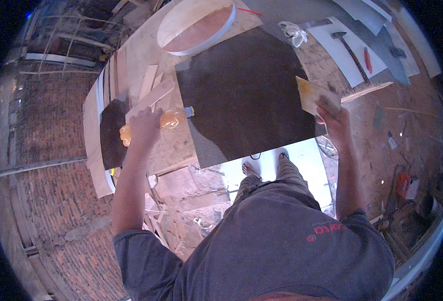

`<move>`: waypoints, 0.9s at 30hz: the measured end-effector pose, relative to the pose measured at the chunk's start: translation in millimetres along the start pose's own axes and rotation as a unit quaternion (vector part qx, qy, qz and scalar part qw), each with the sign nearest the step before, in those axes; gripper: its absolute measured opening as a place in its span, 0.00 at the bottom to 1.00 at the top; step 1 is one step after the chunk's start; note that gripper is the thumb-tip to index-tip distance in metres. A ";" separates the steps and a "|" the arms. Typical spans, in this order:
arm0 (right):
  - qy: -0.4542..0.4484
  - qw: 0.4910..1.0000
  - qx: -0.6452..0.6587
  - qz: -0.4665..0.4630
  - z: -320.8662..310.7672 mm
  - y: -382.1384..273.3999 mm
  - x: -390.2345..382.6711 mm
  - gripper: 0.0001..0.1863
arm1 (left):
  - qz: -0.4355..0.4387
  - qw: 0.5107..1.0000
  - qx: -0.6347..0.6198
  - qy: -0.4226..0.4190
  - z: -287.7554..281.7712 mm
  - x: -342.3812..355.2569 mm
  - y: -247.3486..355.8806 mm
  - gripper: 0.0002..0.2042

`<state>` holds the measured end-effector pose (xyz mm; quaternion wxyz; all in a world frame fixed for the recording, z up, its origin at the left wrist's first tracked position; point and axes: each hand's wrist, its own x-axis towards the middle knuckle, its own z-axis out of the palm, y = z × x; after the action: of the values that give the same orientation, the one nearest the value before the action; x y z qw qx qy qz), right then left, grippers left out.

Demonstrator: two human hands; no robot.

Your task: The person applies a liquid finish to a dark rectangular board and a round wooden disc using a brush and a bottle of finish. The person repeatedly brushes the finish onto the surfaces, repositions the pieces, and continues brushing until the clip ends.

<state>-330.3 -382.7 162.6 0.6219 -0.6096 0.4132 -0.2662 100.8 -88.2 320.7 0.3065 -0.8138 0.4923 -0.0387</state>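
My left hand [142,123] grips a clear plastic bottle [172,118] of yellow-orange liquid, held sideways over the left part of the wooden bench, its capped or necked end pointing right. A large dark sheet [241,90] lies on the bench in front of me, with a paler area along its near left edge. My right hand [334,123] holds a flat, stained yellowish piece of board [312,96] at the dark sheet's right edge, its thumb and fingers closed on the lower part.
A round white-rimmed piece [195,27], a crumpled white item [292,34], a hammer [350,55] and a red-handled tool [367,60] lie on the bench [321,67]. Wood strips [148,83] and another dark piece [112,140] sit left. A brick surface [56,210] is at left.
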 end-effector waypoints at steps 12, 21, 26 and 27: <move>0.010 0.999 -0.029 -0.034 36.3 -23.7 -12.6 0.18 | 0.008 0.999 -0.043 -0.027 30.5 3.9 -15.9 0.26; 0.043 0.996 -0.082 -0.016 103.7 -31.4 -45.6 0.15 | 0.069 0.995 -0.076 0.014 57.9 21.1 -45.7 0.26; 0.046 0.993 -0.081 -0.073 146.0 -24.3 -62.4 0.15 | 0.115 0.986 -0.109 0.044 67.6 36.6 -54.2 0.23; 0.046 0.991 -0.090 -0.084 156.8 -30.8 -67.2 0.15 | 0.119 0.983 -0.128 0.049 71.2 39.2 -55.4 0.23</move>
<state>-228.2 -245.7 192.2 0.5206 -0.6824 0.4113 -0.3070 190.0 -69.6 283.5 0.1781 -0.7790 0.6008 0.0215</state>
